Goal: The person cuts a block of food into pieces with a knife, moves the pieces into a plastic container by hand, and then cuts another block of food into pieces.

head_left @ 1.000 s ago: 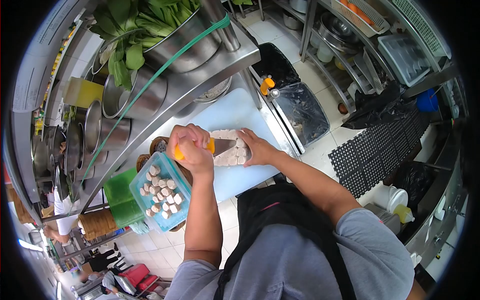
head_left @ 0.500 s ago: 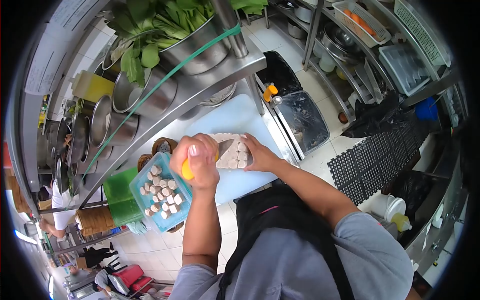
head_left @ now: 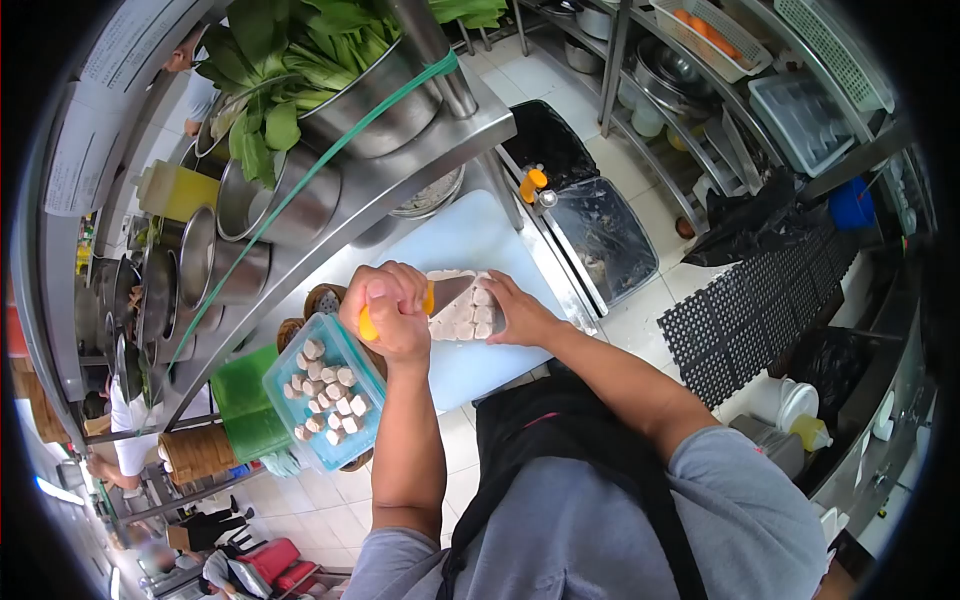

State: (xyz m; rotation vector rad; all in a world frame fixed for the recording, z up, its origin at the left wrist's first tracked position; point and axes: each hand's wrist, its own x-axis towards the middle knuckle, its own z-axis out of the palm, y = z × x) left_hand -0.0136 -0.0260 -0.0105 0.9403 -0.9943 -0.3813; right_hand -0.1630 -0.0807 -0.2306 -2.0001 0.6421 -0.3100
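Note:
My left hand is closed around the yellow handle of a knife, its blade lying over a pale slab of food. The slab rests on a white cutting board and its right part shows cut lines between blocky pieces. At that right end, my right hand grips the side of the slab with curved fingers and thumb. Left of the knife hand stands a clear bluish plastic container with several pale cut chunks inside.
Above the board, a steel shelf holds metal pots and a pot of leafy greens. A green box stands left of the container. Black-lined bins are to the right, near a black floor mat. Other people are at far left.
The view has shifted slightly. The knife hand has turned a little and the blade has moved slightly over the slab. My right hand stays at the slab's right end.

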